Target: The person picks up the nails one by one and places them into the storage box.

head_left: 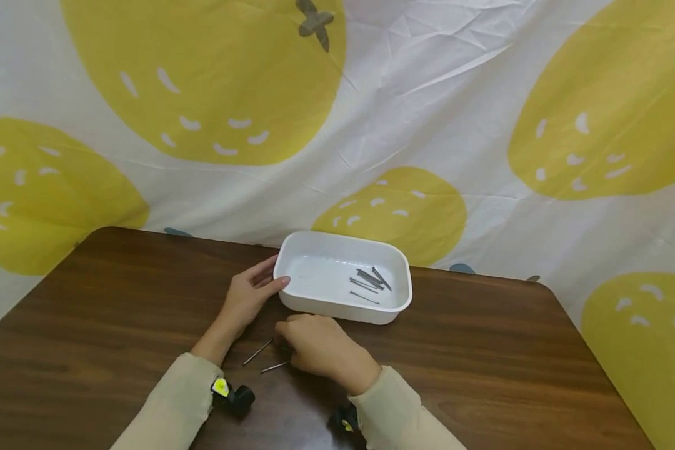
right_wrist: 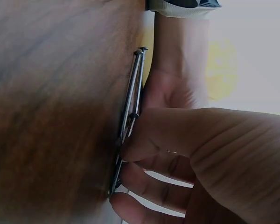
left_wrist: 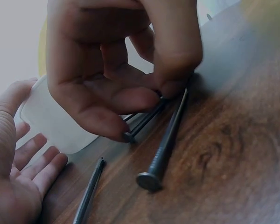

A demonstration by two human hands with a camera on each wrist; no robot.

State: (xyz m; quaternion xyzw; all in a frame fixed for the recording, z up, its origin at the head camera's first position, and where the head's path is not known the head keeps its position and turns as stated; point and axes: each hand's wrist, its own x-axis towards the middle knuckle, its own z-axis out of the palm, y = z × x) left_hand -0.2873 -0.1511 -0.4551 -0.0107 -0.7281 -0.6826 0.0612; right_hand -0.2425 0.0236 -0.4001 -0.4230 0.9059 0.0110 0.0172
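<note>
My left hand (head_left: 244,300) holds the left end of a white tub (head_left: 337,307), its thumb at the rim. Inside the tub, towards the right, lies a group of metal nails (head_left: 370,279). In front of it my right hand (head_left: 323,350) is low over the tabletop, pinching at a nail (left_wrist: 144,122) between thumb and fingers. Other loose nails lie beside those fingers, one with its broad head (left_wrist: 149,181) facing the left wrist camera and another nail (left_wrist: 89,193) nearer the left hand. The right wrist view shows nails (right_wrist: 130,93) lying close together by the thumb; fingers partly hide their ends.
Everything stands on a dark brown wooden table (head_left: 484,362). Behind its far edge hangs a white cloth (head_left: 427,112) with large yellow fruit shapes. Each wrist wears a small black camera (head_left: 239,400) at the sleeve.
</note>
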